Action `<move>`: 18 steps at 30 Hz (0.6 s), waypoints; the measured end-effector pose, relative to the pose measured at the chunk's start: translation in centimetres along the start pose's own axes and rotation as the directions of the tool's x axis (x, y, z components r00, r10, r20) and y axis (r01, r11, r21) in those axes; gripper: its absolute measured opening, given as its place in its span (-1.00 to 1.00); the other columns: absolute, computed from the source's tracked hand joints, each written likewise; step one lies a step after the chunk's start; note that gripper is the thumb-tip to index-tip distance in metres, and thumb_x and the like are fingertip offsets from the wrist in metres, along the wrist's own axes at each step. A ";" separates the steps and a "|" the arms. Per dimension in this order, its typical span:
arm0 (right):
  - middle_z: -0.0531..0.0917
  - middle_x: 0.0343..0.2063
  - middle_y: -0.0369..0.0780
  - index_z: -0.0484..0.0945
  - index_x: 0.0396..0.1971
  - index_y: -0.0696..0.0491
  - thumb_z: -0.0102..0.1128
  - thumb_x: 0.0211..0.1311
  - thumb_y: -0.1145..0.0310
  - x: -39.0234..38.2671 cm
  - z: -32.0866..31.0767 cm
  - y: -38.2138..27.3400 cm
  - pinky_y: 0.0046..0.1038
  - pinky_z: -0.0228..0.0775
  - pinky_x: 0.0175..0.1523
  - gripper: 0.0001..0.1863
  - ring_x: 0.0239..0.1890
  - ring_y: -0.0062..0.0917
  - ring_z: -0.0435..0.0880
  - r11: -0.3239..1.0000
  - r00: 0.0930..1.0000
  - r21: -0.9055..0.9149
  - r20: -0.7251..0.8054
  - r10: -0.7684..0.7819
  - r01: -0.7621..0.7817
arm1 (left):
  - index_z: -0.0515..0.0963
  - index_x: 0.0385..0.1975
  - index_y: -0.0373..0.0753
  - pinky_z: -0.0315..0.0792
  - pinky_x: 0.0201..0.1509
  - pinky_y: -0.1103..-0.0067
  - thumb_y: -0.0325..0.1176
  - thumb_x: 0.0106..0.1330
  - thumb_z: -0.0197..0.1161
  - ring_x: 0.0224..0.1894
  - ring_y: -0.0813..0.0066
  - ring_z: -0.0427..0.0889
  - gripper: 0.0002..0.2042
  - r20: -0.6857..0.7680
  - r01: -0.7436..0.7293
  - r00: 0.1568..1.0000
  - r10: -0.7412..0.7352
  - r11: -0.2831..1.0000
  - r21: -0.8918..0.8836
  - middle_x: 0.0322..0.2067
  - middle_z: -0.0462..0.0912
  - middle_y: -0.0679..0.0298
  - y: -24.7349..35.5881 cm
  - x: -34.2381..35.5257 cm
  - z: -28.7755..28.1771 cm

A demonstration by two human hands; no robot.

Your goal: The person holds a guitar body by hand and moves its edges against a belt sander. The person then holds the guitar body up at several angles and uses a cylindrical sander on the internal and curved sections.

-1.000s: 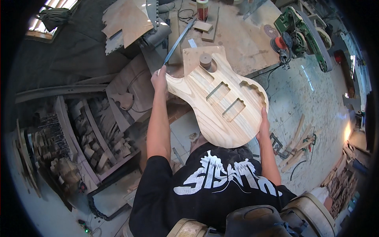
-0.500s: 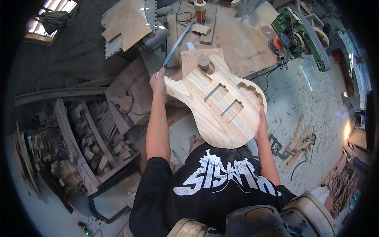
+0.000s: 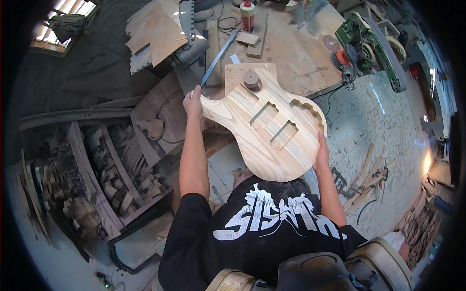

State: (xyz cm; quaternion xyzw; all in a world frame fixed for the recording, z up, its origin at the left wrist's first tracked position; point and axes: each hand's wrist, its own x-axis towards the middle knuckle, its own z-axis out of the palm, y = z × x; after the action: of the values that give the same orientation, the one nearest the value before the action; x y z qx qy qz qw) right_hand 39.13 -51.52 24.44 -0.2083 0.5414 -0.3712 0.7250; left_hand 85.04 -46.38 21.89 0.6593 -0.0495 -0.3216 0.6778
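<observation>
A pale wooden electric guitar body [image 3: 264, 157] lies nearly flat in front of me, two rectangular pockets and a larger curved cavity cut into its face. My left hand [image 3: 192, 104] is closed around the tip of its left horn. On the right, my right hand [image 3: 322, 153] grips the rounded outer edge, its fingers partly hidden beneath. A brown upright cylinder, like a sanding drum [image 3: 251, 80], stands inside the cutaway at the far side, close against the wood; whether it touches I cannot tell. Under that end sits a small wooden board [image 3: 235, 72].
Behind, a workbench [image 3: 296, 68] carries a long metal strip [image 3: 221, 56], a red-and-white bottle [image 3: 247, 17] and wood blocks [image 3: 248, 39]. A green belt sander [image 3: 371, 43] and an orange-topped sander [image 3: 343, 56] stand right. Wood scraps [image 3: 119, 179] fill a rack at left; clamps [image 3: 344, 182] lie on the floor.
The guitar body has shifted very slightly left relative to the cylinder, both hands keeping their grip. The whole view has tilted a little.
</observation>
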 end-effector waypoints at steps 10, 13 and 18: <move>0.58 0.04 -0.02 0.29 0.23 0.28 0.18 0.30 -0.10 0.5 0.3 -1.2 -0.36 0.53 0.08 -0.21 -0.02 -0.34 0.67 0.999 1.000 -0.053 0.022 0.015 -0.014 | 0.51 -0.22 -0.46 0.58 -0.42 0.48 -0.29 0.33 0.30 -0.53 0.35 0.64 -0.70 -0.014 -0.028 1.000 0.027 0.997 -0.067 -0.46 0.60 0.16 0.6 -0.9 -0.5; 0.58 0.03 -0.02 0.29 0.23 0.29 0.18 0.30 -0.10 0.6 0.4 -1.3 -0.36 0.53 0.08 -0.21 -0.02 -0.35 0.66 0.998 1.000 -0.061 0.022 0.015 -0.013 | 0.51 -0.22 -0.46 0.58 -0.42 0.48 -0.29 0.33 0.30 -0.52 0.36 0.64 -0.70 -0.032 -0.021 0.999 0.019 0.998 -0.065 -0.45 0.60 0.16 0.7 -1.1 -0.7; 0.58 0.04 -0.03 0.29 0.24 0.27 0.13 0.35 -0.09 1.2 0.1 -1.8 -0.40 0.54 0.07 -0.25 -0.03 -0.38 0.66 0.993 0.999 -0.118 0.020 0.029 -0.026 | 0.50 -0.22 -0.45 0.57 -0.40 0.49 -0.28 0.34 0.29 -0.50 0.39 0.63 -0.70 -0.068 -0.015 0.998 0.011 0.998 -0.058 -0.45 0.60 0.17 0.3 -1.7 -1.1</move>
State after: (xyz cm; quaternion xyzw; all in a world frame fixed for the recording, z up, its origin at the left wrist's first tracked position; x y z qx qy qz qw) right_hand 38.84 -53.61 24.95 -0.2474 0.5575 -0.3263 0.7222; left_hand 84.34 -44.55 22.65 0.6493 -0.0215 -0.2959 0.7003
